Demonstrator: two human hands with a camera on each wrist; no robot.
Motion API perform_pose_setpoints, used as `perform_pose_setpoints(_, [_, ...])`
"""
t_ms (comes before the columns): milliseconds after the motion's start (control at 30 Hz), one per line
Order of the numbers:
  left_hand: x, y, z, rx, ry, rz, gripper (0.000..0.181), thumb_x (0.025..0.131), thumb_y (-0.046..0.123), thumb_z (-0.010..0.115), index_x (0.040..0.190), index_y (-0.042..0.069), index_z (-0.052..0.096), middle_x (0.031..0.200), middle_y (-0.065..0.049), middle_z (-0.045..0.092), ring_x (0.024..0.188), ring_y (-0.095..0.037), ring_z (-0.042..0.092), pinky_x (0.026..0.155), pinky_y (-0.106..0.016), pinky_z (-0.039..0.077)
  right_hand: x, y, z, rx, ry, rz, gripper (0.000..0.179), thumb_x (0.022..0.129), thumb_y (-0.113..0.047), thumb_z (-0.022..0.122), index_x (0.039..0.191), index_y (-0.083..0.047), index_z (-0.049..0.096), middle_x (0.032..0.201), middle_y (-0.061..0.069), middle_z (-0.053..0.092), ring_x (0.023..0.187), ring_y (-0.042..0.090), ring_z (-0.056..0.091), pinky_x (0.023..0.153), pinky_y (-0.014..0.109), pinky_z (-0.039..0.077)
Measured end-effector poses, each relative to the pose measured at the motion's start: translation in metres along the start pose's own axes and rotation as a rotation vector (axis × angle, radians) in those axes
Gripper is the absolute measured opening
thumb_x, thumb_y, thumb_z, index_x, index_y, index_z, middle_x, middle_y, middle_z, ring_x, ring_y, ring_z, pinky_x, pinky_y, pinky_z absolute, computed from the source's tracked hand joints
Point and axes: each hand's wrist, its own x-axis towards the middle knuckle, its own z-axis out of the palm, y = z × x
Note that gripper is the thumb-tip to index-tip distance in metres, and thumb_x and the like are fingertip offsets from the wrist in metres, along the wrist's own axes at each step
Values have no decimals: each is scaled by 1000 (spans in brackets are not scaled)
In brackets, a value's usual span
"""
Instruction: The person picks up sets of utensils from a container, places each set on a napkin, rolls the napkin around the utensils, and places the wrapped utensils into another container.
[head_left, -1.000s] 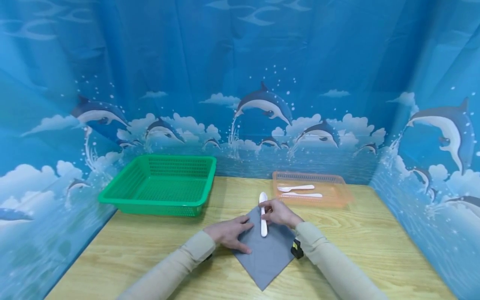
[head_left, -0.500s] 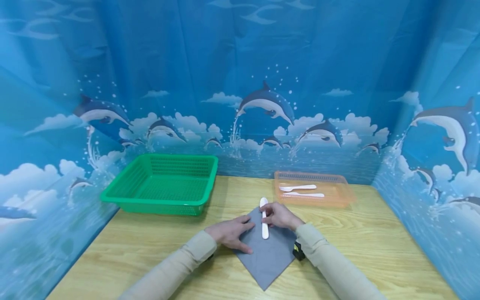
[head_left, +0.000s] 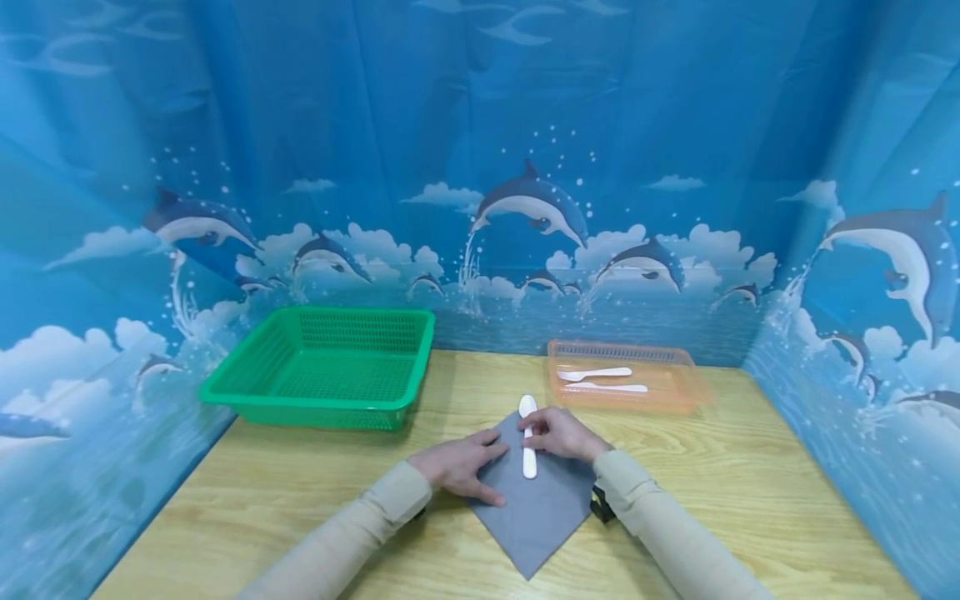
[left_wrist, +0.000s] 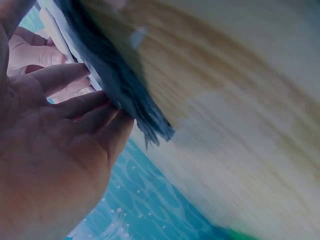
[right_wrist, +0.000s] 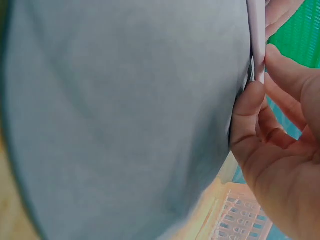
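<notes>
A grey folded cloth napkin (head_left: 528,525) lies cornerwise on the table, one point toward me; in the left wrist view its layered edge (left_wrist: 131,90) shows. On its upper half lies a white spoon (head_left: 529,463), bowl pointing away and past the far corner. My right hand (head_left: 562,433) pinches the spoon near mid-length between thumb and fingers; the right wrist view has the handle (right_wrist: 257,35) beside the fingertips. My left hand (head_left: 459,468) rests with fingers spread on the napkin's left edge, close to the spoon.
At the back left stands a green perforated basket (head_left: 315,404). A shallow orange see-through tray (head_left: 671,387) at the back right holds a white fork (head_left: 596,374) and a white knife (head_left: 606,387). Blue dolphin-print curtain (head_left: 420,167) surrounds the wooden table (head_left: 720,475).
My right hand has drawn the spoon slightly toward me over the napkin. The left hand stays in place, and the fork and knife remain in the tray.
</notes>
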Motion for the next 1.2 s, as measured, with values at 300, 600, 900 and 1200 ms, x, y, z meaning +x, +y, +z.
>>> perform_pose_setpoints(300, [-1,1,-1,-19,-15,-11,91,81,64,68,153,18,36,163,-9,21,147,-25,29,117,-37,33,-1,0,1,-29,-17,-31,29,92,-13,68,119,-2,69,74,-2,60,64,11,51,56,23,40])
perform_pose_setpoints(600, [3,-1,0,-4,-9,-1,92,80,64,68,153,17,36,163,-9,22,147,-25,29,116,-36,33,-3,0,1,-52,0,-42,29,93,-12,67,120,-2,67,79,-1,59,68,10,51,60,23,42])
perform_pose_setpoints(900, [4,-1,0,10,-10,-14,92,79,65,69,152,19,37,162,-8,24,147,-25,31,116,-36,34,-1,0,0,-41,-20,-40,30,93,-15,68,120,-3,67,77,-2,59,67,11,51,58,23,41])
perform_pose_setpoints(1200, [2,0,-1,13,-10,-8,92,80,65,69,152,18,37,162,-9,24,146,-25,31,116,-36,34,-2,0,0,-47,-27,-30,31,93,-17,68,121,-4,67,77,-2,60,66,9,52,58,22,42])
